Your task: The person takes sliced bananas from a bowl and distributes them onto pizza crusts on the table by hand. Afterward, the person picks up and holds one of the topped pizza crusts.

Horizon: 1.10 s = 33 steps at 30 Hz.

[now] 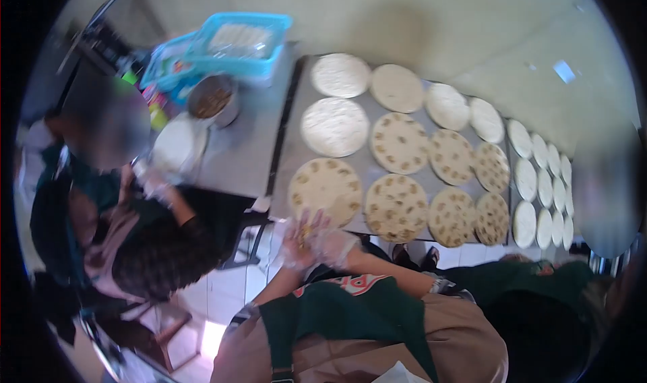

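Note:
Both my hands wear clear plastic gloves and meet at the table's near edge. Palm up, my left hand [296, 240] cradles a few small brownish-yellow topping pieces [304, 233]. My right hand [335, 247] touches it from the right, fingers curled in toward that palm; whatever they pinch is too small to make out. Just beyond them lies a round flat dough base [325, 193] with brown pieces spaced around its rim and a mostly bare middle. To its right, another dough base [396, 208] carries pieces all over.
Several more dough rounds, plain [335, 127] or topped [451, 156], cover the metal table [286, 143]. At left, a co-worker [128, 228] handles a white round [178, 143] near a metal pot [214, 101] of brown filling and blue baskets [246, 42]. Another person [539, 295] stands close at right.

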{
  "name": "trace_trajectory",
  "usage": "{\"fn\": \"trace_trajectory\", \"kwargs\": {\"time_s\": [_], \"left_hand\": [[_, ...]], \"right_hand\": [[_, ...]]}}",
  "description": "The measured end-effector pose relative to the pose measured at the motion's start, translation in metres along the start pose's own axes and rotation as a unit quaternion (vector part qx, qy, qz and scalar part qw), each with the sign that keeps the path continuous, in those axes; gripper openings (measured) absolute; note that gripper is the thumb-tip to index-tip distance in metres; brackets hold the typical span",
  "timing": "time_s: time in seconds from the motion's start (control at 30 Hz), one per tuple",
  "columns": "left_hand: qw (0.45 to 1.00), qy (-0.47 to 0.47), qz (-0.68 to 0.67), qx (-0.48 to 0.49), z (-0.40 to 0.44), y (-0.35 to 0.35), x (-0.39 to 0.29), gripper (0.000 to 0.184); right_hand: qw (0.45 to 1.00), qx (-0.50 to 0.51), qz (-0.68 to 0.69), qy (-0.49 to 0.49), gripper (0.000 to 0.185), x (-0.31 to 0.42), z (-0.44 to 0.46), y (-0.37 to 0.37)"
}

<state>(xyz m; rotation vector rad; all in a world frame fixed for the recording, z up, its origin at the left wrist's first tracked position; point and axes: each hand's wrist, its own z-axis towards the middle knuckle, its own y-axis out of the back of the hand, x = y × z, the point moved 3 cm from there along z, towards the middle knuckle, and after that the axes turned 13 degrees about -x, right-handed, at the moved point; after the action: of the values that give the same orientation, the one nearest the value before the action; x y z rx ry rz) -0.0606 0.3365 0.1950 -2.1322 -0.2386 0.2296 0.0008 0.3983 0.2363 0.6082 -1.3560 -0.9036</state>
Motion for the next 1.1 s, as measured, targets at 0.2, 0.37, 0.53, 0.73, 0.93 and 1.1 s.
{"fn": "trace_trajectory", "kwargs": {"time_s": [0.2,0.37,0.53,0.73,0.93,1.1], "left_hand": [[0.997,0.059,-0.037,-0.026,-0.001,-0.005,0.012,0.054],[0.994,0.086,-0.034,-0.053,0.011,-0.016,0.029,0.050],[0.990,0.104,-0.055,-0.080,0.019,-0.026,0.047,0.048],[0.991,0.078,-0.002,-0.106,0.025,-0.031,0.066,0.042],[0.986,0.051,0.016,-0.156,0.031,-0.027,0.079,0.035],[0.986,0.048,0.010,-0.159,0.030,-0.027,0.091,0.031]], "right_hand": [[0.997,-0.014,-0.034,-0.068,0.033,0.002,-0.003,0.013],[0.982,0.014,-0.058,-0.178,0.040,-0.002,-0.011,0.035],[0.982,0.001,0.024,-0.185,0.040,-0.010,-0.032,0.065],[0.977,-0.073,-0.025,-0.199,0.041,-0.020,-0.047,0.062],[0.985,-0.080,-0.034,-0.147,0.037,-0.036,-0.060,0.049],[0.982,-0.035,0.070,-0.170,0.033,-0.039,-0.069,0.058]]}}
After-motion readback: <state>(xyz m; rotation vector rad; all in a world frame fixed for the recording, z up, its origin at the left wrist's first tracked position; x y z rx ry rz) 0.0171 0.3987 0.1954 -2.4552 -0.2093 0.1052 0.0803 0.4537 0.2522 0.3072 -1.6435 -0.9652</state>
